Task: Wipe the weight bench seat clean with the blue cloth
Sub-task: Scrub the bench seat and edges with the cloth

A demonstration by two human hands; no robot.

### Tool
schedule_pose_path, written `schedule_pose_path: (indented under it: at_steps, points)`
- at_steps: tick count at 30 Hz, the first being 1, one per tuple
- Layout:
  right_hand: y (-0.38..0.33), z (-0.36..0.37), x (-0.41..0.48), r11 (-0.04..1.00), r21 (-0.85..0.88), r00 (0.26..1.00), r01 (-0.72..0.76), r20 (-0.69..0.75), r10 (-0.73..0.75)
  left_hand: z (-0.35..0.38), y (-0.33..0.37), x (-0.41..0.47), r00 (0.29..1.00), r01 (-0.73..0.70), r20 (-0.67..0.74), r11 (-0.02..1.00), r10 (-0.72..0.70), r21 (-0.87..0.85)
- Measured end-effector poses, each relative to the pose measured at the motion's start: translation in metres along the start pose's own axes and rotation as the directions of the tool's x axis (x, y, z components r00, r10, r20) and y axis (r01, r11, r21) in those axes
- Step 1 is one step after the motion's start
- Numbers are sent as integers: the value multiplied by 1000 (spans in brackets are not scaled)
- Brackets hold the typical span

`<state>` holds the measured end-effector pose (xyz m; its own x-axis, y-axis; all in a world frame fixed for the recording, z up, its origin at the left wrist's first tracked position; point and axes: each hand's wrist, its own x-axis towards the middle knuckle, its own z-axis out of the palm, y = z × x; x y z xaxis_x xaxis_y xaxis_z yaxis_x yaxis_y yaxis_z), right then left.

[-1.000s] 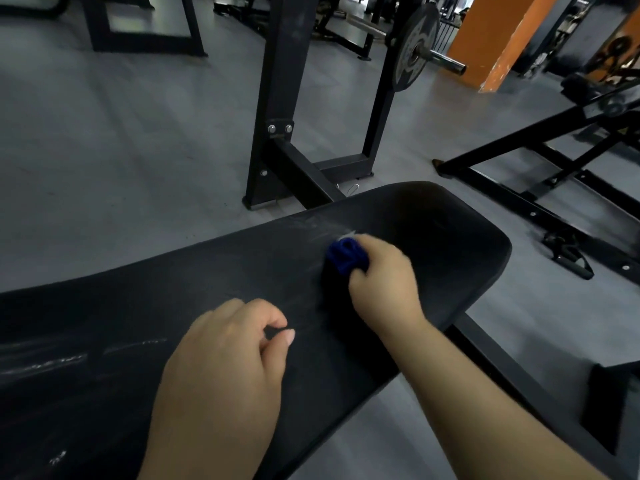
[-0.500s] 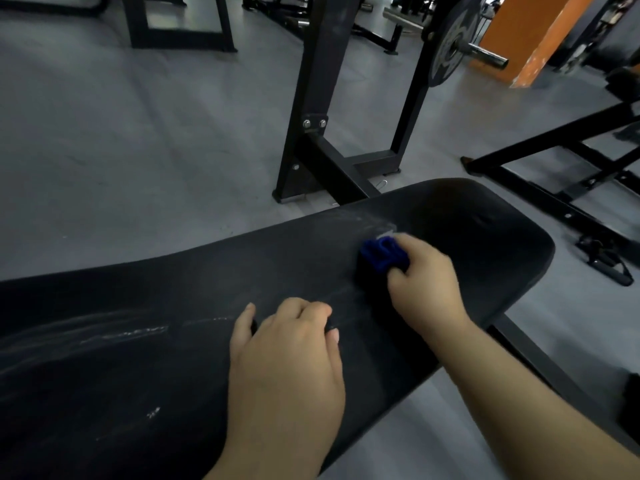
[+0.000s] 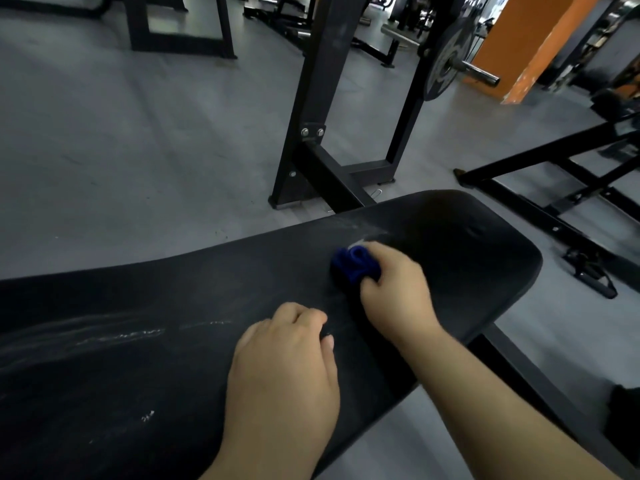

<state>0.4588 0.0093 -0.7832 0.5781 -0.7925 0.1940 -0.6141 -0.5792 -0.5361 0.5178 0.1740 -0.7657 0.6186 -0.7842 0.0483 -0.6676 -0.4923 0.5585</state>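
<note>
At the left end of the long black padded weight-bench surface point(image 3: 104, 393), pale chalky streaks point(image 3: 114, 332) run lengthwise and look unwiped. Right of them, the left hand point(image 3: 284, 372) rests near the surface's near edge, its grip curled into a loose fist that holds nothing. Further right, toward the far edge, the right hand point(image 3: 398, 296) has its grip pinched round a bunched deep-blue cloth point(image 3: 353, 263) and presses it onto the surface. A whitish smear point(image 3: 353, 225) lies just beyond the cloth, along the far edge. I can make out no marks on the rounded right end.

The wad is small and mostly covered by fingers, so each stroke probably cleans only a narrow band, and bare knuckles may drag dust back over it. The smear sits so close to the far edge that a firm push could carry the cloth off it. If wiping keeps to the right end, the left streaks, on the far side of the resting fist, could be missed.

The surface's long axis runs from lower left up to the right, with its rounded end pointing right. The cloth is balled and has no clear long axis; its exposed folds stick out of the hand toward the far left.
</note>
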Motion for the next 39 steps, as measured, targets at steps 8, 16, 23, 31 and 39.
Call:
schedule_pose_path:
  at_steps: [8,16,23,31,39]
  points:
    - [47,-27,57,971,-71,968,-230,-121,220,1,-3,-3,1000,-10,-29,999,9,-32]
    - [15,-11,17,996,21,988,90,124,-92,2,-1,0,1000,-12,-21,1000,12,-23]
    - [38,-14,80,966,-6,960,-257,-115,255,1,-3,-2,999,-39,5,999,39,-34]
    - [18,-4,64,996,-85,996,19,92,-11,1,-3,2,999,-46,-9,999,46,-27]
    - [6,16,68,999,37,998,-7,56,5,4,-4,7,998,-24,-56,999,21,-39]
